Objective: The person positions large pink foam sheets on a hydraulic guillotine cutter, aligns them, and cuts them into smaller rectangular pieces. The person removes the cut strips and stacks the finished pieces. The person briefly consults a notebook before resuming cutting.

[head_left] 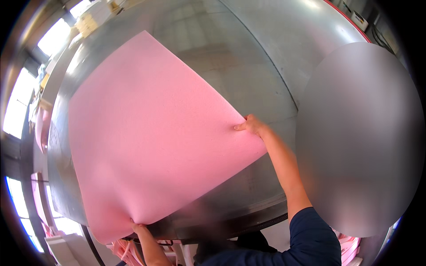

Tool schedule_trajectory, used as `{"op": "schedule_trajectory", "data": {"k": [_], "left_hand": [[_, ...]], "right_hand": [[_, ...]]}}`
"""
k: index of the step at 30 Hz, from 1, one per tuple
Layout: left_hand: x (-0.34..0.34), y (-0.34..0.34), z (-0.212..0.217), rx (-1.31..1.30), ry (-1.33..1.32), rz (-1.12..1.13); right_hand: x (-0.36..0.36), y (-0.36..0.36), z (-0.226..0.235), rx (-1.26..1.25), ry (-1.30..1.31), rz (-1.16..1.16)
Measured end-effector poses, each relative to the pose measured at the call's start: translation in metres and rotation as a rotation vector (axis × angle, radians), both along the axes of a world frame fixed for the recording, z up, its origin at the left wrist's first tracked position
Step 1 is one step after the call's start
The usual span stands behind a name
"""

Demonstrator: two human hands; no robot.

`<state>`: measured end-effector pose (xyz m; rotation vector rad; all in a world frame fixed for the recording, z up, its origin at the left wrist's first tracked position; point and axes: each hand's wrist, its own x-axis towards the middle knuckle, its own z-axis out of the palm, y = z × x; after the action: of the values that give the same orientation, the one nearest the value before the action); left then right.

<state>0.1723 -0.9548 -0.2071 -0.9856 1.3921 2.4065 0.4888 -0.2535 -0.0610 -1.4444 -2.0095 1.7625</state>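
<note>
A large pink foam sheet (164, 119) stretches over the metal tabletop, its near left corner sagging past the table's front edge. My right hand (253, 126) grips its right edge near the corner, thumb on top and fingers hidden underneath. At the near edge, my left hand (138, 227) pinches the sheet, which dimples and creases around the thumb. Most of the left hand's fingers are out of sight beneath the foam.
The grey metal table (230, 66) has a seam running along its right part and a red strip (348, 20) on its far right edge. Pink strips (126, 252) hang below the front edge. Pale blocks (87, 24) stand at the far left. A grey blurred oval covers the right side.
</note>
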Motion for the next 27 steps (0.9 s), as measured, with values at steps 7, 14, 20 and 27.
{"op": "schedule_trajectory", "data": {"k": [7, 14, 20, 27], "left_hand": [[0.006, 0.090, -0.004, 0.024, -0.002, -0.181], [0.011, 0.255, 0.041, -0.054, -0.053, -0.232], [0.011, 0.258, 0.029, 0.050, -0.042, -0.254], [0.020, 0.275, 0.049, 0.055, 0.003, -0.311]], "right_hand": [[0.103, 0.047, 0.044, -0.054, 0.030, -0.125], [0.195, 0.068, 0.059, -0.047, -0.041, -0.308], [0.234, 0.037, 0.011, 0.152, -0.190, -0.309], [0.188, -0.107, -0.120, -0.552, 0.662, -1.335]]}}
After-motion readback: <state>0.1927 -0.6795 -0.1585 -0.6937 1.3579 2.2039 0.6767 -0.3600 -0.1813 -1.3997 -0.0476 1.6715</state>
